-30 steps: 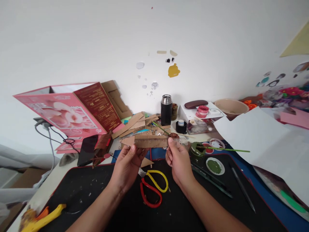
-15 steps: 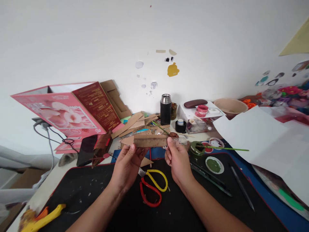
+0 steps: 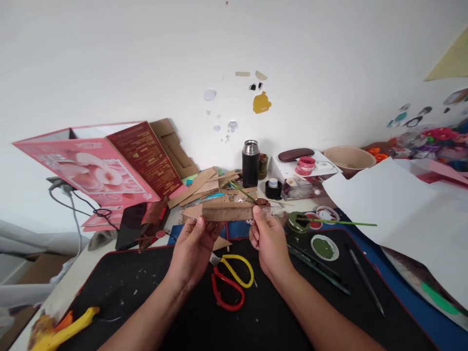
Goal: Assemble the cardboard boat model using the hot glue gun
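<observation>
Between my two hands I hold a long strip of brown cardboard (image 3: 227,212), level above the black mat, with a pointed left end. My left hand (image 3: 193,248) pinches it near the pointed end, thumb on the front face. My right hand (image 3: 269,241) grips it near the other end, its thumb pressed on the front. Scissors (image 3: 234,282) with one red and one yellow handle lie on the mat below, between my wrists. Behind the strip is a pile of cardboard scraps (image 3: 200,187).
Right of my hands stand an open jar of green paint (image 3: 298,223) with a green brush (image 3: 347,223) across it and a lid of green paint (image 3: 324,247). A black flask (image 3: 250,168) stands behind. A yellow glue gun (image 3: 78,329) lies lower left; white paper (image 3: 398,209) fills the right.
The view has shifted very slightly. Both hands keep the same hold on the cardboard strip, and nothing else has visibly moved.
</observation>
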`<state>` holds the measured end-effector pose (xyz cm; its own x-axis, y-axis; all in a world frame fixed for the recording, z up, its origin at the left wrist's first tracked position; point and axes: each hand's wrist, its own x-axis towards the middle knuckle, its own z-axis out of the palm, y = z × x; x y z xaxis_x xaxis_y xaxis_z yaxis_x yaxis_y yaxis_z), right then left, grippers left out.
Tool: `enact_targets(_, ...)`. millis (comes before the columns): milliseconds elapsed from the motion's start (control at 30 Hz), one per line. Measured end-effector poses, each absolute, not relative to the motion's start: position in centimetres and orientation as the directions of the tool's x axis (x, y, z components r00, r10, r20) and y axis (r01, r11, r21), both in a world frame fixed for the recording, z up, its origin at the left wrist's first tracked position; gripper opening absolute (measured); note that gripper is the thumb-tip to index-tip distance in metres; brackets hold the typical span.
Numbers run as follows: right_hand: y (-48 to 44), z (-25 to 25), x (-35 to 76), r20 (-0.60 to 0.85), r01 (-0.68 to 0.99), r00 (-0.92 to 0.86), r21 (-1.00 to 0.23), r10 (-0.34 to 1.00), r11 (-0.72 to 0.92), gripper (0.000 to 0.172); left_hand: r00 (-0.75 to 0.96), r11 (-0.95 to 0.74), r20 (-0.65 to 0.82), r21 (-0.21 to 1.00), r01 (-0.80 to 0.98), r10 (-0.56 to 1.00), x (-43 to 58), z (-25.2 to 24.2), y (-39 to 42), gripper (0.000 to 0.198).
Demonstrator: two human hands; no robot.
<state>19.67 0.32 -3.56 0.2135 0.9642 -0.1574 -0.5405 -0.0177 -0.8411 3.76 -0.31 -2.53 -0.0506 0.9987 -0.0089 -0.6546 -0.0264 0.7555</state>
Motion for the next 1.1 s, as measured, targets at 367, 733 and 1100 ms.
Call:
enact_targets(367,0.3,-3.8,19.4,-0.174,-0.545,0.2,-0.837,0.964,-0.038,0.066,-0.097,-0.069,0.007,0.758,-0.648,0.995,3.6,-2.1,0.1,0.021)
enact_targets(733,0.3,-3.0,19.9,-0.196,-0.62,0.114,-0.78,0.974,-0.084,0.068,-0.179,-0.125,0.015,0.769,-0.627,0.984,1.7,-0.5,1.6,0.03)
enact_targets(1100,0.4,-3.0,19.8,-0.133,-0.548,0.166,-0.836,0.977,-0.02,0.066,-0.131,-0.023,-0.096,0.714,-0.7,0.987,1.0,-1.0,2.0,0.034)
